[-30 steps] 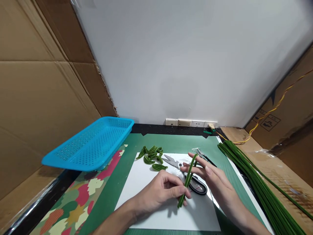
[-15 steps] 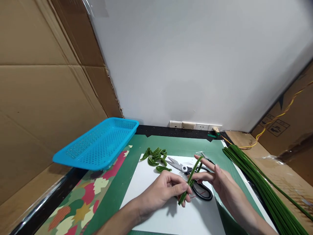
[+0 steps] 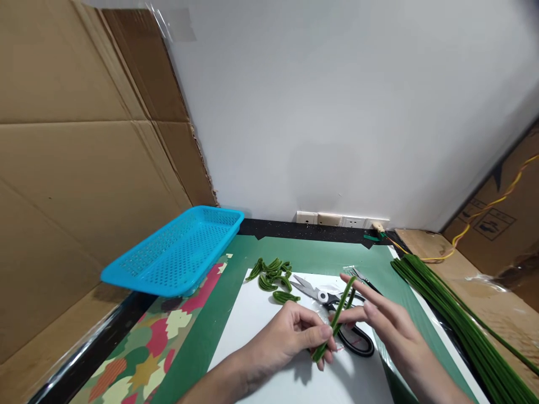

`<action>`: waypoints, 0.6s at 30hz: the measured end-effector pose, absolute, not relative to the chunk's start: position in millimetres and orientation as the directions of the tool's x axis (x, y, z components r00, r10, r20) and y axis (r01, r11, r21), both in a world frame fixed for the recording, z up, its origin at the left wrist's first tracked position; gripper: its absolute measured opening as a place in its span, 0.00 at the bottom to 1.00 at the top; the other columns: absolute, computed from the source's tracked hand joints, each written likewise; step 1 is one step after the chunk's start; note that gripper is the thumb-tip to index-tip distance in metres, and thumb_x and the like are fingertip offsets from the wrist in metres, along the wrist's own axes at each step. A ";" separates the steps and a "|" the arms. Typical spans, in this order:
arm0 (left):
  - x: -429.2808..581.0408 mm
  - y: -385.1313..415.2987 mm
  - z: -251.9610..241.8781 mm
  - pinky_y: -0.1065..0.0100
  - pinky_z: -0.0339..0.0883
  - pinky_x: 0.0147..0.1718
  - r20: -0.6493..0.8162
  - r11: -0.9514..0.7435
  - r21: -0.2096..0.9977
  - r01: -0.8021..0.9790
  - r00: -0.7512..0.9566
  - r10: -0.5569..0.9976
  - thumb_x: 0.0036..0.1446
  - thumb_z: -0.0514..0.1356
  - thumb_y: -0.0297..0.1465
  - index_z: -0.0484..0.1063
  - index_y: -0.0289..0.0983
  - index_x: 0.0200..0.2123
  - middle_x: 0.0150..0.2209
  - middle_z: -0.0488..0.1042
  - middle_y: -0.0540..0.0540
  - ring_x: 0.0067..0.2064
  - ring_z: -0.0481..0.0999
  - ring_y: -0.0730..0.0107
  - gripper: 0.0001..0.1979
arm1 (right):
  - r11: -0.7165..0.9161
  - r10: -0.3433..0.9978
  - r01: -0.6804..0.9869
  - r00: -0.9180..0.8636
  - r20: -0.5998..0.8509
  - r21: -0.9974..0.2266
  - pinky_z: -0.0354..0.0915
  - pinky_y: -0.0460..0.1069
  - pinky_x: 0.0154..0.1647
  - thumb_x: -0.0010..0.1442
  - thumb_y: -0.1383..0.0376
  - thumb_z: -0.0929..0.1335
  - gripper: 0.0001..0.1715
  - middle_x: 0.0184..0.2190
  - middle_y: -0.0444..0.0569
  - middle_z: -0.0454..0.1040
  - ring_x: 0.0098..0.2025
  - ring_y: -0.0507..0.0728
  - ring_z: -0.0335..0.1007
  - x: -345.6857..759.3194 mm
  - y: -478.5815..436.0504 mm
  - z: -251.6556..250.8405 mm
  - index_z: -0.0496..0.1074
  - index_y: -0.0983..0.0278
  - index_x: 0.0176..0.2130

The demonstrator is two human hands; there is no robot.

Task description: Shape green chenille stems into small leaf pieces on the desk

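My left hand (image 3: 290,335) pinches the lower end of a folded green pipe cleaner (image 3: 342,305) between thumb and fingers, above the white sheet (image 3: 256,331). My right hand (image 3: 385,325) holds the same pipe cleaner higher up, thumb against it and fingers stretched forward. Black-handled scissors (image 3: 311,290) lie on the sheet just behind the hands. A small heap of folded green pipe cleaner pieces (image 3: 273,272) rests at the sheet's far left corner.
A blue perforated tray (image 3: 177,252) sits at the left, overhanging the table edge. A long bundle of green pipe cleaners (image 3: 455,320) runs along the right side of the green mat (image 3: 320,252). Cardboard walls stand left and right; wall sockets (image 3: 332,220) at the back.
The view has shifted, so everything sits slightly further right and lower. Both hands keep hold of the pipe cleaner, and my right fingers have slid a little along it.
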State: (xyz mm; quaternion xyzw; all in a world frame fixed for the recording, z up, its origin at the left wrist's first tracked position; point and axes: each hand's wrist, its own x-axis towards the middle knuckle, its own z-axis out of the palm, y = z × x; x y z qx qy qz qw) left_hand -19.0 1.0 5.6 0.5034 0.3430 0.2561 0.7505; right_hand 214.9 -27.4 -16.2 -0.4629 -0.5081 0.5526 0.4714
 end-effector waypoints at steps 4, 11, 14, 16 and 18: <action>-17.4 1.7 -0.7 0.68 0.71 0.33 -0.246 0.349 0.936 -0.049 0.617 0.747 0.55 0.73 0.43 0.85 0.30 0.32 0.29 0.80 0.39 0.28 0.76 0.71 0.18 | -0.012 0.981 -0.122 -0.194 0.012 -0.992 0.73 0.59 0.53 0.66 0.44 0.70 0.43 0.46 0.57 0.84 0.45 0.65 0.80 210.7 -26.1 -18.2 0.64 0.59 0.71; -18.1 4.7 -9.2 0.70 0.65 0.28 -0.176 0.241 0.970 -0.031 0.596 0.783 0.52 0.74 0.46 0.85 0.31 0.30 0.24 0.76 0.42 0.26 0.72 0.73 0.21 | 0.065 0.994 -0.111 -0.083 0.074 -0.992 0.72 0.58 0.53 0.63 0.47 0.74 0.35 0.40 0.56 0.84 0.46 0.65 0.81 204.4 -19.4 -24.1 0.75 0.62 0.62; -20.3 6.0 -11.5 0.70 0.64 0.29 -0.145 0.166 0.986 0.020 0.590 0.795 0.54 0.73 0.48 0.84 0.31 0.30 0.24 0.74 0.44 0.26 0.72 0.72 0.23 | 0.103 0.995 -0.098 0.007 0.103 -0.990 0.74 0.54 0.45 0.60 0.47 0.76 0.29 0.34 0.55 0.82 0.40 0.63 0.80 204.8 -15.0 -24.5 0.81 0.64 0.51; -22.1 6.7 -13.6 0.69 0.64 0.31 -0.136 0.123 0.991 0.062 0.577 0.805 0.54 0.71 0.51 0.84 0.31 0.31 0.25 0.74 0.44 0.28 0.72 0.71 0.25 | 0.159 0.987 -0.026 0.024 0.158 -0.987 0.73 0.51 0.37 0.59 0.47 0.76 0.23 0.30 0.53 0.79 0.33 0.60 0.76 208.9 -11.2 -25.4 0.81 0.65 0.39; -24.1 7.0 -16.2 0.68 0.64 0.33 -0.139 0.100 0.990 0.101 0.544 0.828 0.54 0.70 0.53 0.83 0.32 0.32 0.27 0.74 0.44 0.30 0.72 0.69 0.27 | 0.241 0.964 0.088 0.094 0.249 -0.967 0.70 0.48 0.30 0.60 0.48 0.75 0.22 0.25 0.48 0.73 0.28 0.57 0.71 213.3 -8.9 -25.7 0.75 0.64 0.29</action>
